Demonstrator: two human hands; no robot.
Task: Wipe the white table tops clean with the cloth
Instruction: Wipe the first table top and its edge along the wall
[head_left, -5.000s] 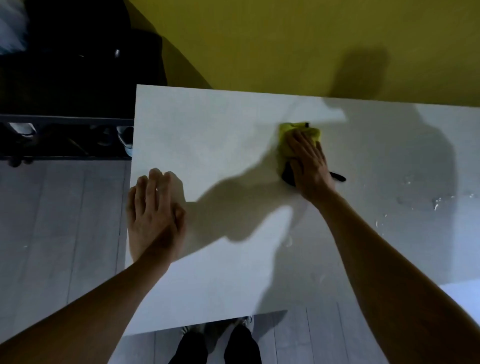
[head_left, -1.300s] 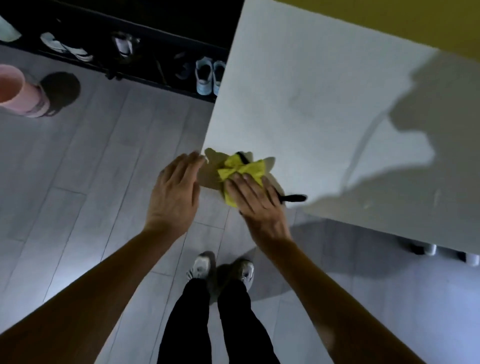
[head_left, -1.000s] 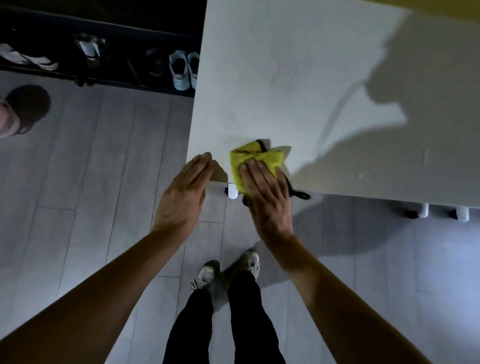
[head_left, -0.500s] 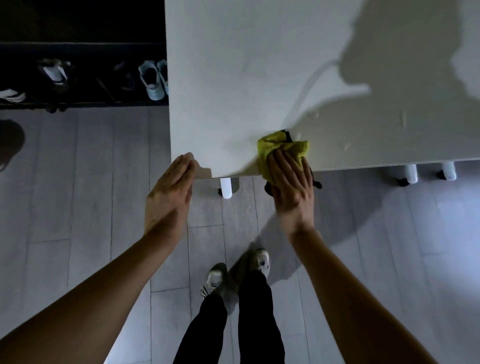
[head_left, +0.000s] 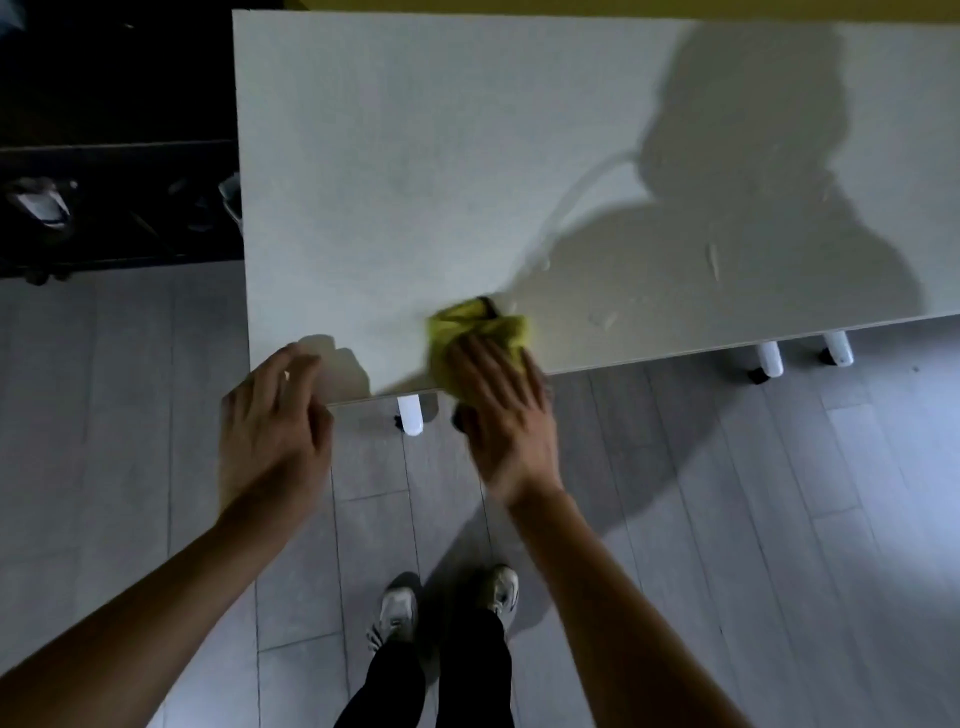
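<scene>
The white table top (head_left: 441, 156) fills the upper half of the view. A crumpled yellow cloth (head_left: 467, 332) with a black edge lies at the table's near edge. My right hand (head_left: 501, 410) presses flat on the cloth with straight fingers, its palm past the edge over the floor. My left hand (head_left: 270, 421) hovers at the near left corner of the table, fingers relaxed and slightly blurred, holding nothing. Wet smears and droplets (head_left: 602, 317) show on the table to the right of the cloth.
A dark low shelf with shoes (head_left: 41, 208) stands left of the table. White table legs (head_left: 410, 415) (head_left: 769, 358) show under the near edge. My feet (head_left: 400, 608) stand on the grey plank floor. A yellow wall (head_left: 623, 5) runs behind the table.
My right hand has slid the cloth from the table's far middle down to the near left corner, then rightward along the near edge. My left hand left the table top and hangs by the corner.
</scene>
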